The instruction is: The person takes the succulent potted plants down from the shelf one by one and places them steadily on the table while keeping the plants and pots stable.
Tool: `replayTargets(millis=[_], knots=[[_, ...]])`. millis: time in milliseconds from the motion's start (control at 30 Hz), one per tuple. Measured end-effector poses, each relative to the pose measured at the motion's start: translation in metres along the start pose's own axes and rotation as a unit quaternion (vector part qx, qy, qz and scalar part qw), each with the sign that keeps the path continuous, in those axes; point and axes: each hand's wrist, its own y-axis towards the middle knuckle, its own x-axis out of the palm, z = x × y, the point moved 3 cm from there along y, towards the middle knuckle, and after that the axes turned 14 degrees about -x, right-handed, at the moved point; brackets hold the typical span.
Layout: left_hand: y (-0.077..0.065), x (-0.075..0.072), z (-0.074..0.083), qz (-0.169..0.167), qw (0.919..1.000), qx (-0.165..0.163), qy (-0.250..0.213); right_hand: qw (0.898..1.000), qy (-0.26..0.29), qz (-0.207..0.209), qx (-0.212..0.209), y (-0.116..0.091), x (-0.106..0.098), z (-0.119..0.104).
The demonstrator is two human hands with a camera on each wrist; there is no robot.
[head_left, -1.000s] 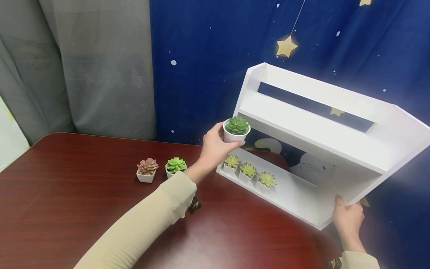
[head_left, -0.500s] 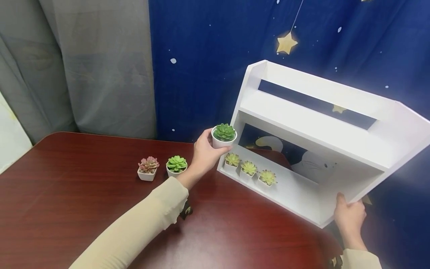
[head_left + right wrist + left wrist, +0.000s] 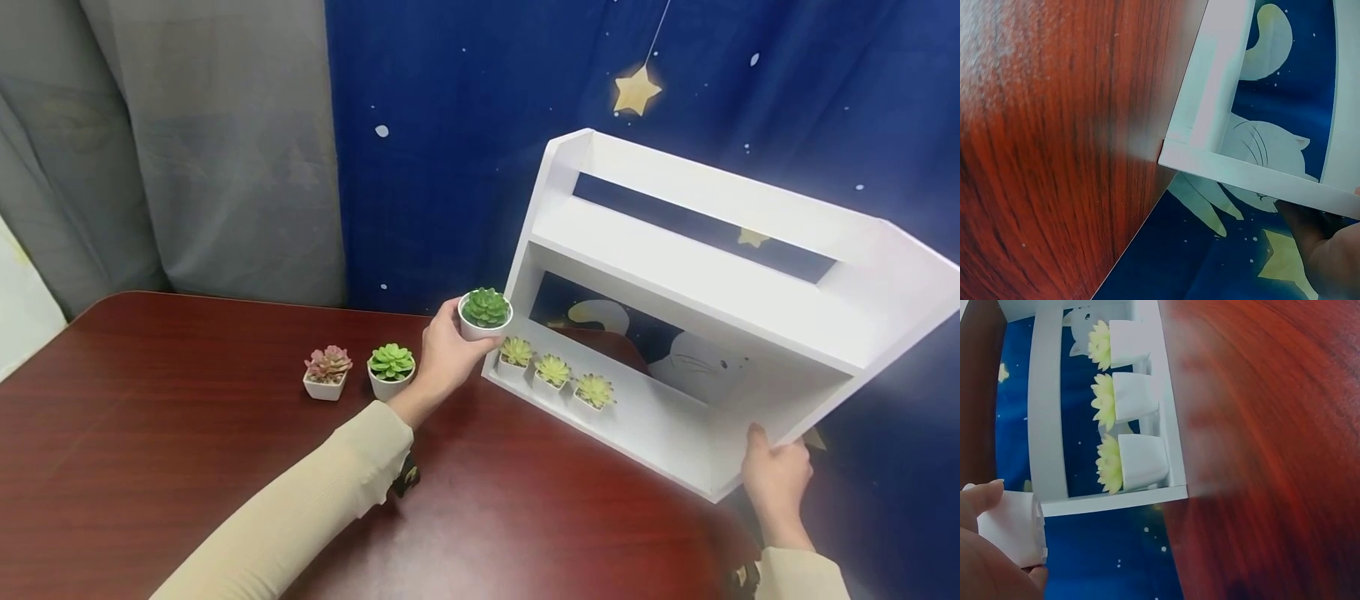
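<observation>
In the head view my left hand (image 3: 446, 354) grips a round white pot holding a dark green succulent (image 3: 485, 308), raised beside the left end of a white two-tier shelf (image 3: 697, 287). The left wrist view shows the side of that pot (image 3: 1013, 528) between thumb and fingers. My right hand (image 3: 777, 479) holds the shelf's right side panel, thumb on its inner face. Three small yellow-green succulents in square white pots, a left one (image 3: 516, 352), a middle one (image 3: 552, 372) and a right one (image 3: 594, 391), stand in a row on the lower tier's left half.
A pink succulent (image 3: 327, 372) in a square pot and a bright green succulent (image 3: 392, 371) in a round pot stand on the reddish-brown table (image 3: 187, 433), left of my left hand. Behind hang a grey curtain (image 3: 240, 150) and a blue star-patterned curtain (image 3: 450, 167).
My left hand has moved left and a little down with the dark green succulent, away from the shelf's front. The right hand keeps its hold on the side panel.
</observation>
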Motion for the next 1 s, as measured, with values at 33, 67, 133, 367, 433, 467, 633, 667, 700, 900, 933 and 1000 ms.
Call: replayTargets(millis=[33,67,133,367,433,467,633,667,700,900,933,1000], knots=[[0.000,0.000,-0.002,0.001,1.0000,-0.001,0.002,1.000,0.000,0.000,0.001,0.000,0.000,0.000],[-0.001,0.001,-0.004,0.001,1.0000,-0.004,0.004,1.000,0.000,-0.001,0.001,0.000,0.000,-0.001],[-0.001,0.002,-0.008,0.002,0.9999,-0.012,0.008,1.000,0.000,0.000,0.000,0.000,0.000,-0.001],[-0.004,0.007,-0.020,0.008,0.9989,-0.044,0.014,1.000,0.000,-0.002,0.000,0.000,0.001,-0.003],[-0.005,0.009,-0.023,0.009,0.9985,-0.052,0.015,1.000,0.001,-0.002,0.001,0.000,0.000,-0.002],[-0.005,0.010,-0.024,0.010,0.9983,-0.055,0.016,1.000,0.001,-0.001,0.002,0.000,0.000,-0.002],[-0.009,0.016,-0.031,0.016,0.9978,-0.064,0.013,1.000,0.004,0.000,0.004,0.000,0.000,-0.002],[-0.009,0.017,-0.033,0.017,0.9976,-0.067,0.012,1.000,0.004,0.000,0.004,0.000,0.000,-0.002],[-0.010,0.018,-0.035,0.018,0.9973,-0.070,0.012,1.000,0.004,0.000,0.004,0.000,0.000,-0.001],[-0.008,0.019,-0.047,0.018,0.9954,-0.093,0.016,1.000,0.004,-0.002,0.004,0.000,0.000,0.000],[-0.008,0.019,-0.049,0.019,0.9951,-0.095,0.017,1.000,0.004,-0.002,0.004,0.000,0.000,0.000],[-0.007,0.018,-0.052,0.020,0.9945,-0.101,0.020,1.000,0.005,-0.001,0.005,0.001,0.000,0.001]])
